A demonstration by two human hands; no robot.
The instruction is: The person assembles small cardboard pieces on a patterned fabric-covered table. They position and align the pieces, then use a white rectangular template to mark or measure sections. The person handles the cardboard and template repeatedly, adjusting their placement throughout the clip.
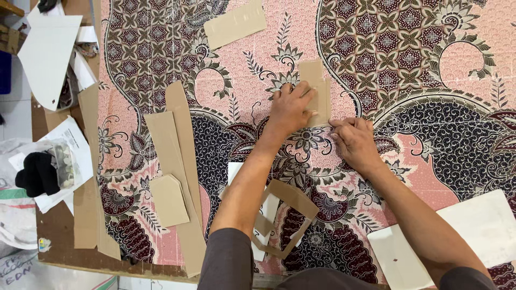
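Observation:
A pink, maroon and dark patterned fabric (pixel 376 48) covers the table. My left hand (pixel 290 107) lies flat on a small brown cardboard pattern piece (pixel 317 80) and presses it onto the fabric. My right hand (pixel 352 140) sits just below and to the right, its fingertips pinched at the piece's lower right corner. Whether it holds a small tool I cannot tell.
Long brown cardboard strips (pixel 180 161) and a pointed cardboard piece (pixel 168 200) lie on the left of the fabric. A cardboard frame (pixel 293 201) sits under my left forearm, another rectangle (pixel 235 22) at the top. White sheets (pixel 484 225) lie at lower right, clutter and bags (pixel 43 172) at far left.

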